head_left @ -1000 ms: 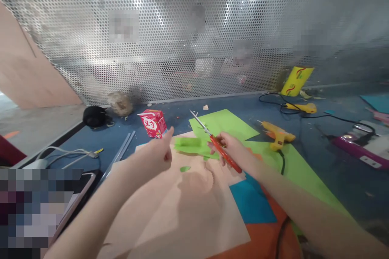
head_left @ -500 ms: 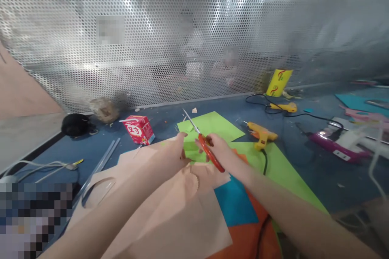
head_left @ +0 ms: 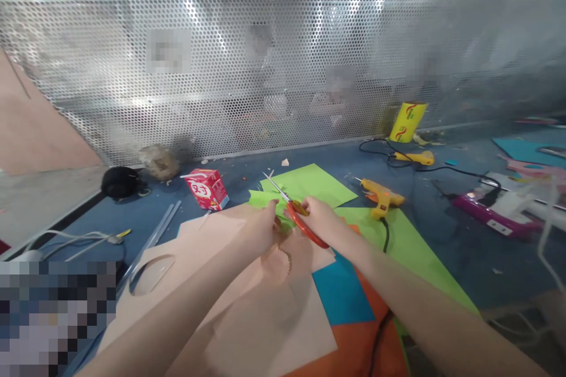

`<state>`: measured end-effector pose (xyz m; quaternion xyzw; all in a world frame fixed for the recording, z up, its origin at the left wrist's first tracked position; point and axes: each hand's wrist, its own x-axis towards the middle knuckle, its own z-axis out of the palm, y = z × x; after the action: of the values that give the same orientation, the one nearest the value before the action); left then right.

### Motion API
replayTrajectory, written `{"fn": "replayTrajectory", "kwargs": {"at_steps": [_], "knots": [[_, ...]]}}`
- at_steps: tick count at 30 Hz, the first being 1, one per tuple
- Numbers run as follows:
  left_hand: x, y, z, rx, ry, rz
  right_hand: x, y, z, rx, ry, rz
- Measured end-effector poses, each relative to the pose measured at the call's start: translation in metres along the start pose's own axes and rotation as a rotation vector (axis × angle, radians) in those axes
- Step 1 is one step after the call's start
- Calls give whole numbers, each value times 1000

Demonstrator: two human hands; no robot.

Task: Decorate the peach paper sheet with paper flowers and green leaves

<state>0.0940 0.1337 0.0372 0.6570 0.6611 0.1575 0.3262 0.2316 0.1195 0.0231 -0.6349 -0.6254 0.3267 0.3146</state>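
My left hand (head_left: 264, 225) is closed on a small light green felt-like piece (head_left: 260, 197), whose edge sticks out past the fingers to the left. In my right hand (head_left: 322, 217) is a pair of scissors (head_left: 295, 218) with orange-red handles, its blades pointing up and left beside the green piece. The blades look nearly closed together. Under both arms spread pale pink sheets (head_left: 274, 318), one with a round cut-out and one with a scalloped edge. A flat light green sheet (head_left: 318, 184) lies just beyond the hands.
Right of my hands lies a yellow glue gun (head_left: 381, 197), its black cord running toward me. A red drink carton (head_left: 207, 189) stands at left, near clear sticks (head_left: 161, 227). Blue (head_left: 342, 288) and orange sheets (head_left: 354, 347) lie below. A perforated metal screen (head_left: 212, 70) closes off the back.
The green piece has shifted up and left and now shows left of my left hand. My left fingers have drawn together on it, and the scissors' tips have dropped slightly. The view has tilted a little.
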Motion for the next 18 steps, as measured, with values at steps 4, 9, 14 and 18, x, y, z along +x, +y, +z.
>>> {"fn": "replayTrajectory", "kwargs": {"at_steps": [4, 9, 14, 18], "knots": [[16, 6, 11, -85, -93, -215, 3, 6, 2, 23, -5, -14], [11, 8, 14, -43, -77, -214, 6, 10, 2, 38, -10, -34], [-37, -1, -23, 195, 33, 31, 4, 8, 3, 52, -17, -24], [-89, -51, -72, 419, 233, 3, -1, 3, 8, 105, -22, -62]]}}
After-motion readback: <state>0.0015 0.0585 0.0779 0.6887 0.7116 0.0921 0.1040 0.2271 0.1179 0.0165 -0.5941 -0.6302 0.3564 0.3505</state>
